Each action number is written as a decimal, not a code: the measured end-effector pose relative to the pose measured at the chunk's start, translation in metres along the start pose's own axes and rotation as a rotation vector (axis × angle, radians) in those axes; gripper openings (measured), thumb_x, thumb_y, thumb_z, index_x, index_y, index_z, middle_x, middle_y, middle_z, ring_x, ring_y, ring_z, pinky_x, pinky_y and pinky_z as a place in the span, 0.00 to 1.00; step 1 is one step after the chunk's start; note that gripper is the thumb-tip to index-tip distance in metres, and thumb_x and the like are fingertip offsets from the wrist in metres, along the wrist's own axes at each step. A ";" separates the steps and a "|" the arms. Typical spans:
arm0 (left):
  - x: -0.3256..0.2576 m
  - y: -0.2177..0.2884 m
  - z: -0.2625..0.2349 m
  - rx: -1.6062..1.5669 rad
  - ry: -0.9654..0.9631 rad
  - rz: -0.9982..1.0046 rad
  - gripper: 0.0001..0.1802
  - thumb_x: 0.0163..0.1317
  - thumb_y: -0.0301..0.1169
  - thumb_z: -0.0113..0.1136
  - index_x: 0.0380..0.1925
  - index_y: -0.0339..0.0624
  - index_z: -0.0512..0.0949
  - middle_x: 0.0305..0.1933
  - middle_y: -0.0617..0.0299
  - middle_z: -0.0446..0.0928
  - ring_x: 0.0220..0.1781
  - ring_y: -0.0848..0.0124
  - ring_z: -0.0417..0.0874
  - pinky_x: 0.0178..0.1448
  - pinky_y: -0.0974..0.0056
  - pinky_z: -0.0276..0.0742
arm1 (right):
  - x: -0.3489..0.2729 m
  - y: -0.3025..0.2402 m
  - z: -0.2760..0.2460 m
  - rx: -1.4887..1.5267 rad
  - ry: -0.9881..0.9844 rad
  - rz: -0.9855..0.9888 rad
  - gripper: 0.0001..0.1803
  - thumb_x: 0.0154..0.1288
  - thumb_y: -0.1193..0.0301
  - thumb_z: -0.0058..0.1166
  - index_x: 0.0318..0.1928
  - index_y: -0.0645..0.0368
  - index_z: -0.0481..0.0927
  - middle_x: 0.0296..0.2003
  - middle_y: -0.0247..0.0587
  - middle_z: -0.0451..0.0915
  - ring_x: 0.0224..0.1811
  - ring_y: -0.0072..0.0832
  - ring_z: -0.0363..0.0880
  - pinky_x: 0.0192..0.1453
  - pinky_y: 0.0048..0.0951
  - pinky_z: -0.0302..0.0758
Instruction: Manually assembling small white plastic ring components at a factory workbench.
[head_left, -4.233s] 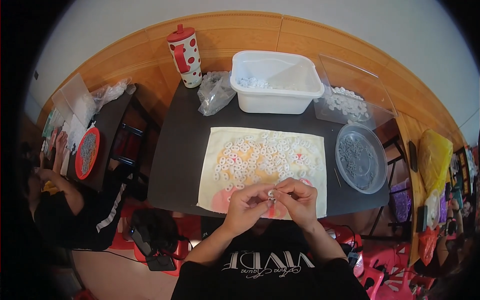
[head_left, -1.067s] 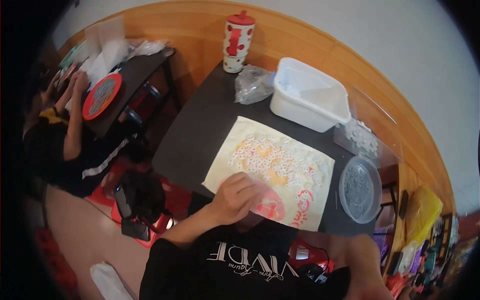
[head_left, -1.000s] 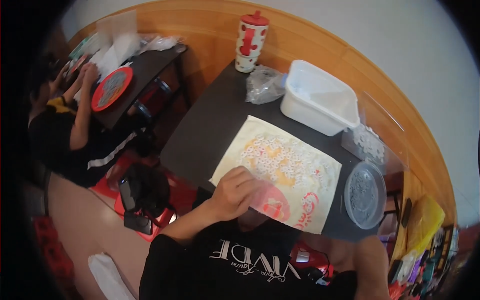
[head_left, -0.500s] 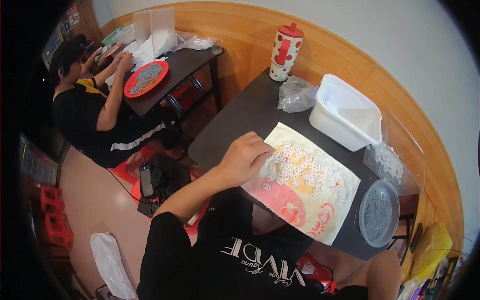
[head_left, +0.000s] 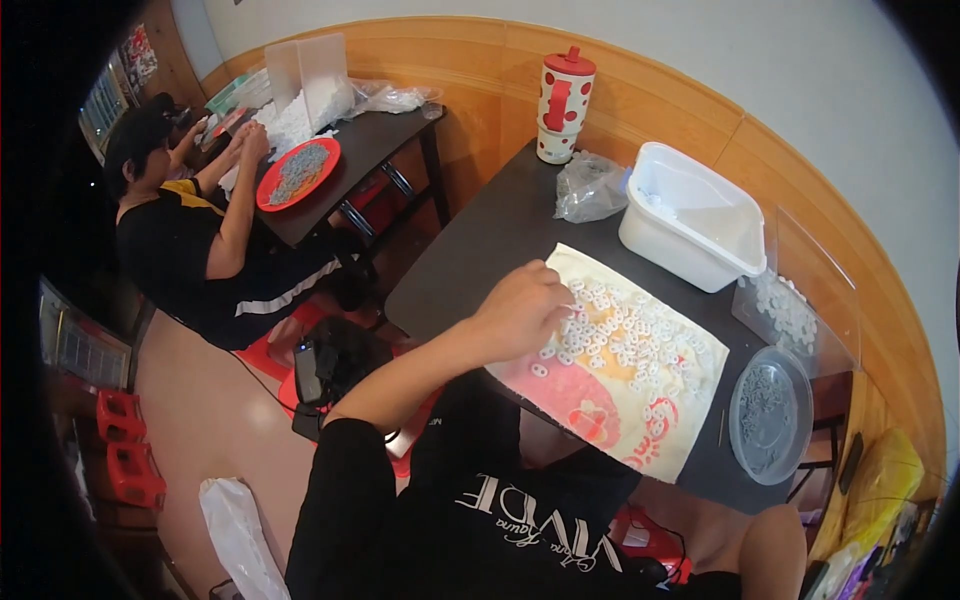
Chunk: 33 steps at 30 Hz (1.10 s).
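My left hand (head_left: 523,312) is over the upper left part of a cream and pink printed cloth (head_left: 545,392), at the edge of the scattered pieces. Its thumb and fingers are pinched together, pointing down. Whatever lies between the fingertips is too small or hidden to make out. Many small white plastic pieces with two holes (head_left: 627,340) are spread over the middle and right of the cloth. My right hand does not show; only part of the right arm (head_left: 772,552) appears at the lower right.
Behind the cloth stand a white tub (head_left: 690,255), a clear plastic bag (head_left: 588,190) and a spotted tumbler (head_left: 566,105). On the right are a round clear tray of small grey parts (head_left: 770,440) and a clear box of white pieces (head_left: 785,310). At another table a person (head_left: 170,225) works near a red plate (head_left: 325,178).
My left hand has moved slightly right, further over the white pieces, its fingers still pinched. The whole view has shifted a little.
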<state>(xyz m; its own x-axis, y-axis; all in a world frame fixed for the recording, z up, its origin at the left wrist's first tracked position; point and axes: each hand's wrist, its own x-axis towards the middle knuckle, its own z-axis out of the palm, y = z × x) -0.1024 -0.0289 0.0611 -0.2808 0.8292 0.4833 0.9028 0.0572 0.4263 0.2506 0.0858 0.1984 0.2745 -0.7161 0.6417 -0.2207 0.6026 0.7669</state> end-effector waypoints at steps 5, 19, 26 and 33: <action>-0.012 0.016 0.019 -0.013 -0.182 -0.019 0.13 0.58 0.28 0.66 0.44 0.38 0.83 0.41 0.52 0.78 0.48 0.54 0.77 0.53 0.54 0.75 | 0.019 -0.024 -0.035 -0.004 -0.231 0.087 0.27 0.75 0.55 0.52 0.67 0.56 0.71 0.67 0.49 0.72 0.67 0.38 0.71 0.70 0.52 0.67; -0.006 0.019 0.060 -0.027 -0.317 0.246 0.18 0.48 0.18 0.61 0.43 0.37 0.83 0.50 0.54 0.78 0.53 0.54 0.74 0.58 0.58 0.75 | -0.137 -0.024 -0.027 -0.051 -0.744 1.591 0.07 0.59 0.87 0.56 0.37 0.66 0.80 0.28 0.43 0.77 0.24 0.30 0.76 0.28 0.27 0.69; 0.025 0.020 0.041 -0.081 -0.352 0.296 0.13 0.58 0.20 0.60 0.44 0.39 0.84 0.54 0.53 0.81 0.54 0.55 0.79 0.58 0.56 0.76 | -0.151 -0.003 -0.002 0.174 -0.901 1.538 0.05 0.61 0.83 0.57 0.38 0.65 0.81 0.31 0.45 0.78 0.28 0.35 0.79 0.31 0.30 0.73; 0.112 -0.038 0.036 0.017 0.206 -0.149 0.16 0.63 0.38 0.65 0.40 0.33 0.82 0.34 0.50 0.83 0.29 0.56 0.85 0.33 0.59 0.79 | -0.186 0.064 0.069 0.135 -1.123 0.992 0.11 0.57 0.80 0.57 0.42 0.62 0.81 0.41 0.46 0.79 0.42 0.47 0.80 0.44 0.45 0.77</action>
<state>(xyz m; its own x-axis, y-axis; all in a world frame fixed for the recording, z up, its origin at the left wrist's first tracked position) -0.1565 0.0817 0.0715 -0.4697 0.6802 0.5628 0.8516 0.1811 0.4920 0.1210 0.2332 0.1282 -0.8597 0.0241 0.5103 0.0190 0.9997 -0.0152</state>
